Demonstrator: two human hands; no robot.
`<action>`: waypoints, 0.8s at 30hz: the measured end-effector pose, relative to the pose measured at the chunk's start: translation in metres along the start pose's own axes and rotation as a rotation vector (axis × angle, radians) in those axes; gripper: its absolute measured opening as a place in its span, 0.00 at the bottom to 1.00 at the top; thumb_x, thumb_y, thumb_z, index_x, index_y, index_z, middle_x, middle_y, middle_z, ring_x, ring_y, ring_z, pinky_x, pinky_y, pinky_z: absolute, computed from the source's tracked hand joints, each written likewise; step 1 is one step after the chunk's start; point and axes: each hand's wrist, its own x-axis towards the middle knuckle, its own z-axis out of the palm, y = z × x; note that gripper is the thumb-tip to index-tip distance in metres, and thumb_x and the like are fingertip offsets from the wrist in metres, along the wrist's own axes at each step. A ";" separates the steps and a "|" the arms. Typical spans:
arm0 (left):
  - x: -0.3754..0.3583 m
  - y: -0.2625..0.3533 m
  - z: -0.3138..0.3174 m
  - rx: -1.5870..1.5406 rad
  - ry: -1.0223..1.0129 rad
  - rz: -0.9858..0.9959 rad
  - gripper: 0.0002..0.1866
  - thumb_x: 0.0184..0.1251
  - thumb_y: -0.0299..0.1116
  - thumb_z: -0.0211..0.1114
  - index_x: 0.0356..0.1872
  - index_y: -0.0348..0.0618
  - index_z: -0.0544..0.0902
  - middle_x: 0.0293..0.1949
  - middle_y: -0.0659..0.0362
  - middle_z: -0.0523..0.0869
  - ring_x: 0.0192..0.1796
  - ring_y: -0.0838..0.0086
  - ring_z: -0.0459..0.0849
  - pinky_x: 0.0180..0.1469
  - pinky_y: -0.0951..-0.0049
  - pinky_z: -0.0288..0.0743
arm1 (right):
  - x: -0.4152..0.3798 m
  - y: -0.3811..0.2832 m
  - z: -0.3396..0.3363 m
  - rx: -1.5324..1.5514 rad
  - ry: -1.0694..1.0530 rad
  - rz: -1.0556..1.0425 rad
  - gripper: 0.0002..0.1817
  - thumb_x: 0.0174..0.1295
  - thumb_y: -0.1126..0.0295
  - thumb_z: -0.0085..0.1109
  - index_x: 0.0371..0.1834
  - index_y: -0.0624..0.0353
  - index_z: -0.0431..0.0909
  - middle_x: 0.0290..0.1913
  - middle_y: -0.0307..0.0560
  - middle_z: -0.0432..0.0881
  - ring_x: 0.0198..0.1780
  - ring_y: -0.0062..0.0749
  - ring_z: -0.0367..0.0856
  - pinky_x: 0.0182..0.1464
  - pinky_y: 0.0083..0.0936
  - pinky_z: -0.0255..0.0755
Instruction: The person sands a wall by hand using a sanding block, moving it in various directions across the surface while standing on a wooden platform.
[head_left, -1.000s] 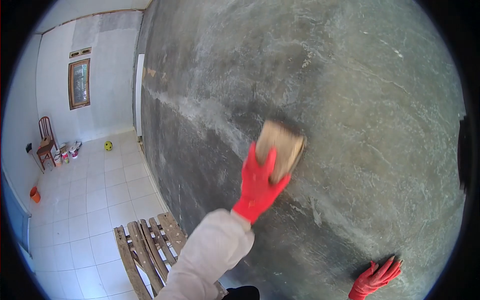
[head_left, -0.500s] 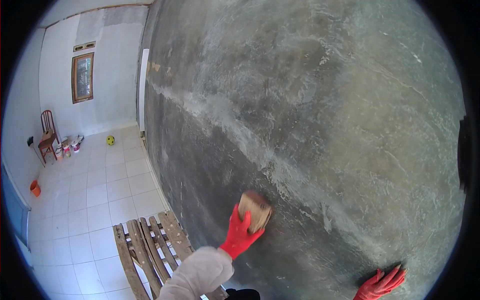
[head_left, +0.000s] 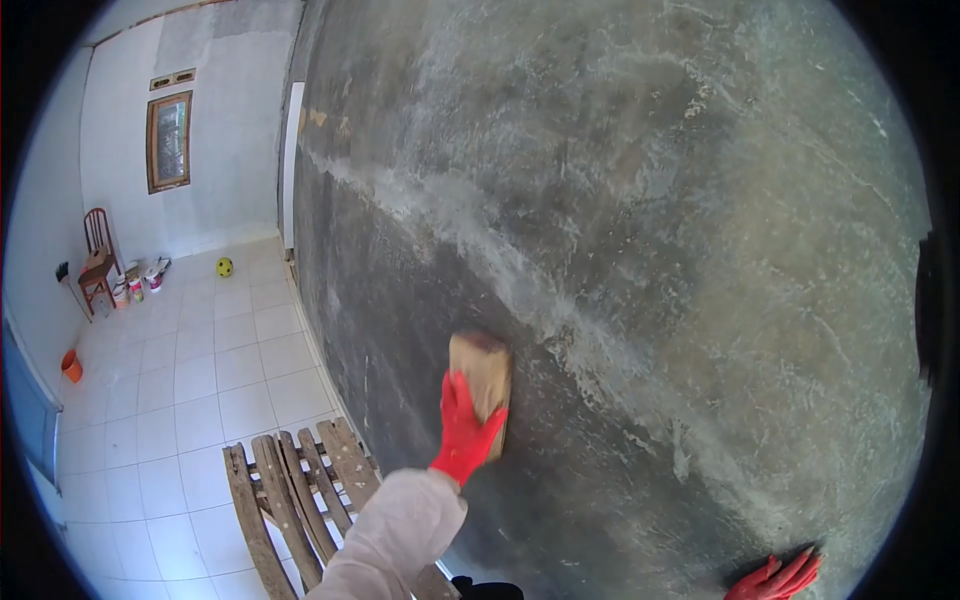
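My left hand (head_left: 466, 428), in a red glove below a pale sleeve, grips a tan wooden block (head_left: 484, 372) held against the grey plastered wall (head_left: 620, 250). The block stands nearly upright and looks slightly blurred. What covers its underside, if anything, is hidden. At the lower right, my right hand (head_left: 778, 578), also red-gloved, lies against the wall with its fingers stretched out, nothing in it. Part of that hand is cut off by the frame edge.
A rough wooden slatted platform (head_left: 300, 490) stands below my left arm. White floor tiles (head_left: 200, 420) stretch behind it. Farther off are an orange bucket (head_left: 71, 366), a wooden chair (head_left: 98, 262), several paint containers (head_left: 135, 285) and a yellow ball (head_left: 224, 267).
My left hand has moved the wooden block up and slightly left along the wall, and the block has turned more upright. The right hand appears slightly lower and farther right in view.
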 end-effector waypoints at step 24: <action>0.018 -0.078 -0.008 -0.054 -0.133 -0.025 0.58 0.50 0.44 0.77 0.75 0.35 0.47 0.71 0.39 0.58 0.72 0.43 0.58 0.72 0.52 0.56 | -0.007 -0.001 0.012 -0.094 0.076 -0.020 0.26 0.75 0.54 0.45 0.64 0.64 0.72 0.64 0.63 0.72 0.65 0.66 0.67 0.63 0.60 0.64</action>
